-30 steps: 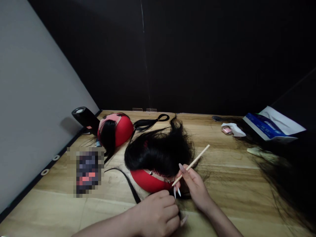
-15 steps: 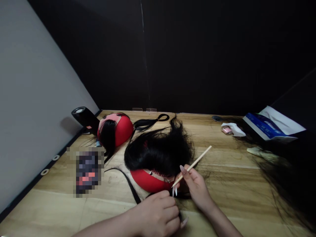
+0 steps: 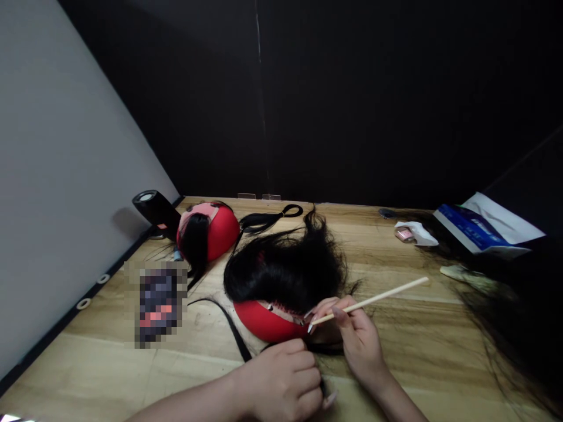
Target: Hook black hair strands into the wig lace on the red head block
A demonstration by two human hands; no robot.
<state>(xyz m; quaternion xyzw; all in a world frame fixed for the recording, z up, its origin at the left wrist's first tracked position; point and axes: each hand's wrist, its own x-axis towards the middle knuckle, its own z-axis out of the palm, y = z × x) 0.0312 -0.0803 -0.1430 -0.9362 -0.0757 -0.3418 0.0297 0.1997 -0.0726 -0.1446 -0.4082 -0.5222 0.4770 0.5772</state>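
Note:
A pale wooden-handled ventilating needle [image 3: 387,296] is pinched in my right hand [image 3: 358,334], its tip pointing left at the edge of a wig cap. The fine tip is too small to make out. The wig [image 3: 281,272], long and black with a light lace edge [image 3: 288,313], covers a red dome-shaped head block [image 3: 264,322] in front of me. My left hand [image 3: 285,378] is closed in a fist just below the block. Dark hair [image 3: 324,385] shows between its fingers, so it grips a lock of black hair.
Back left, a second red head block [image 3: 224,231] with a partly haired cap stands by a black cylindrical speaker [image 3: 156,214]. A tied hair bundle [image 3: 264,220] lies behind the wig. To the right are a blue-and-white packet [image 3: 475,228], crumpled tissue [image 3: 420,232] and loose black hair [image 3: 523,328].
My right hand has shifted slightly right, and the needle's handle has swung lower and farther right, lying flatter. My left hand keeps its place. The view has moved a little.

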